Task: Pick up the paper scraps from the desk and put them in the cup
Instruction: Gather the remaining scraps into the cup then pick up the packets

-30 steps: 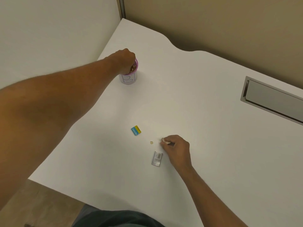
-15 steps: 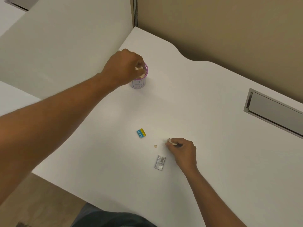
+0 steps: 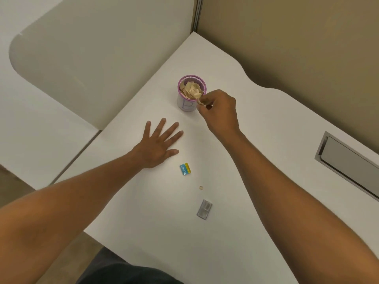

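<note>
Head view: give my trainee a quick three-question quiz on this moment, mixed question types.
1. True or false: the left hand lies flat and open on the desk.
2. What does the right hand pinch beside the rim of the cup?
A. a paper scrap
B. the blue and yellow card
C. the grey packet
3. Fill in: one tiny loose scrap lies between the card and the ____.

Key: 1 true; 2 A; 3 grey packet.
</note>
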The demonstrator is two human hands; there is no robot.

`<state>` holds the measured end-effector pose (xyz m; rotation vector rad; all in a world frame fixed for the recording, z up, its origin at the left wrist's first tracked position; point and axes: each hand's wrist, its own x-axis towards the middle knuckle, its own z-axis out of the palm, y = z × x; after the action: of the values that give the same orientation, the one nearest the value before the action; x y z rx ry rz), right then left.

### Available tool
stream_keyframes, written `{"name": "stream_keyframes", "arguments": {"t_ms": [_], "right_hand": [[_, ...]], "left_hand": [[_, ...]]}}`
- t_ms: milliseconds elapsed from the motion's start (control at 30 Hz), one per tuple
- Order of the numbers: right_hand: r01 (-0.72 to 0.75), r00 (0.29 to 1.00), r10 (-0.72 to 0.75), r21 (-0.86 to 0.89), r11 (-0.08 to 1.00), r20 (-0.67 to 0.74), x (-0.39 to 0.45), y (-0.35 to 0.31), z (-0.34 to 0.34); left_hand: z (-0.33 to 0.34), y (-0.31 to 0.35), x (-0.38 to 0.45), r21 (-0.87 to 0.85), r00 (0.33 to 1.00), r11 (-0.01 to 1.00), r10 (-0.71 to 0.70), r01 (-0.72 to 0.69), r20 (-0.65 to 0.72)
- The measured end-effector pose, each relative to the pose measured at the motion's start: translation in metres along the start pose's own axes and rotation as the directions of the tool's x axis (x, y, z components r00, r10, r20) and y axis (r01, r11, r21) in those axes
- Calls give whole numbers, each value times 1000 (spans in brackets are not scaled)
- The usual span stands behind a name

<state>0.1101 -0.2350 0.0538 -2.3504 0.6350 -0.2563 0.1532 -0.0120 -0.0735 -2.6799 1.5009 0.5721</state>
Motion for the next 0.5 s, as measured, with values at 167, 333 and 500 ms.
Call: {"name": "stream_keyframes", "arguments": {"t_ms": [167,333,500], "right_hand": [[188,971,-134,-281,941,198,56,-15,15],[257,920,-83,-430,865,382,84,-14,33],[313,877,-79,-439,842,474,94,-19,39]], "left_hand": [[9,-6,3,-3,999,1000,26,-27,-26],[11,-6,6,-5,998,999,41,-41,-36],[17,-8,10,-9,999,1000,24,-24,-41]]}}
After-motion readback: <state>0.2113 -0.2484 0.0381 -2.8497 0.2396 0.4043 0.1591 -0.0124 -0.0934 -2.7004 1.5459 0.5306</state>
